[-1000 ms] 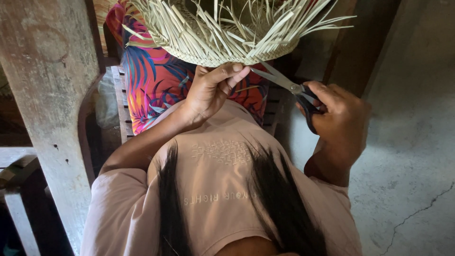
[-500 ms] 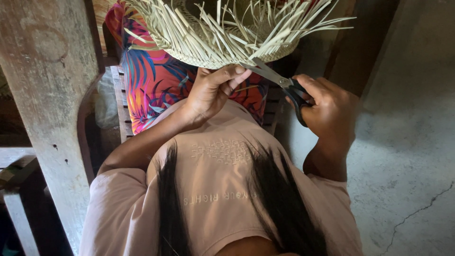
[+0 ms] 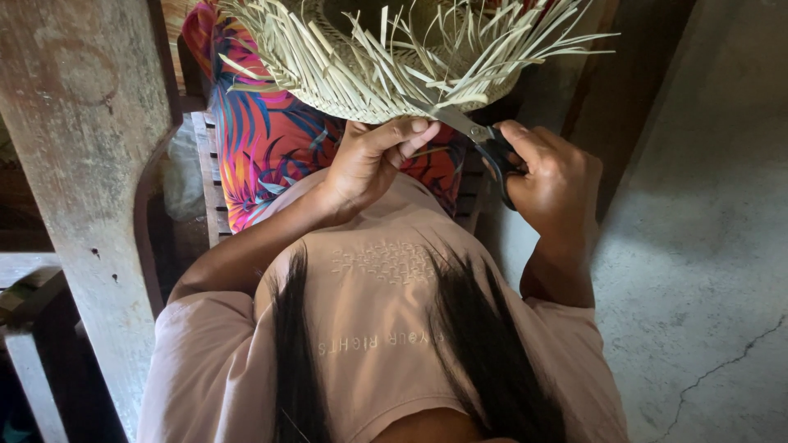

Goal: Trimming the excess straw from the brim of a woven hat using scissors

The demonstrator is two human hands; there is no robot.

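The right hand [image 3: 552, 179] is wrapped around the black handles of a pair of scissors [image 3: 476, 135], fingers through the loops and closed firmly on them, with the metal blades pointing up and to the left into the loose straw ends. Whether the blades are apart or together cannot be told, since the strips cover their tips. The left hand [image 3: 371, 160] sits just beside the scissors, its fingers [image 3: 408, 134] curled up against the underside of a woven straw hat [image 3: 386, 70] and gripping its rim from below. The hat lies at the top of the view, above both hands, its woven band tight along the lower edge and many uncut pale strips sticking out in all directions like a fringe. Behind the hat and the left hand is a bright cloth [image 3: 263, 139] printed with orange, pink and blue leaves, lying on a slatted wooden seat [image 3: 212, 193]. Both forearms come up from a pale pink shirt [image 3: 369, 328], over which long dark hair [image 3: 484, 344] hangs in two strands. A rough wooden post [image 3: 90, 164] stands on the left, and a grey concrete floor [image 3: 706, 271] with a thin crack fills the right side.
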